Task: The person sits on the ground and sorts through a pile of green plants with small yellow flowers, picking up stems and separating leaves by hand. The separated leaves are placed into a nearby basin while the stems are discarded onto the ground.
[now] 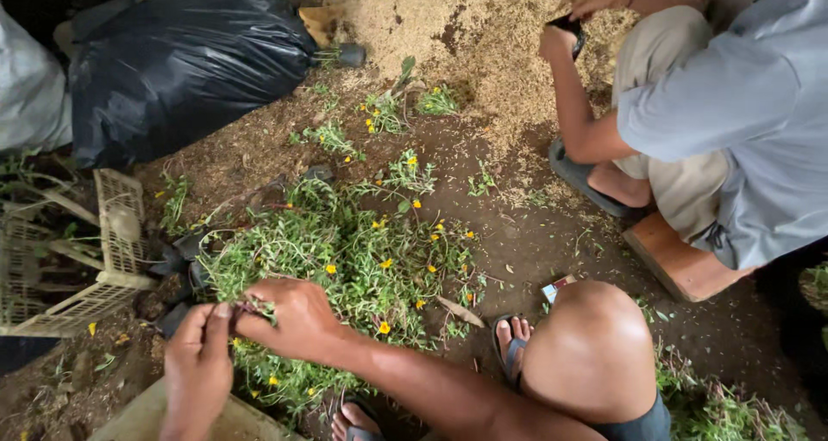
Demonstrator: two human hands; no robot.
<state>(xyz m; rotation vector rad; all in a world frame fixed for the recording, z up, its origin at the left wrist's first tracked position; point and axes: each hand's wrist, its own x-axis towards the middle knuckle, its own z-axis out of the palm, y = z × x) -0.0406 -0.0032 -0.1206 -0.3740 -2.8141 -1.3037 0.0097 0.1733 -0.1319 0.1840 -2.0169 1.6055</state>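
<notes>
Here, two hands (250,337), one plant sprig (252,305)

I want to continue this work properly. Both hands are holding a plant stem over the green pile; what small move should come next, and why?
Probably pull the stem free of the pile of yellow-flowered plants. The left hand and right hand both pinch it already, and its leafy end seems still tangled in the pile.
</notes>
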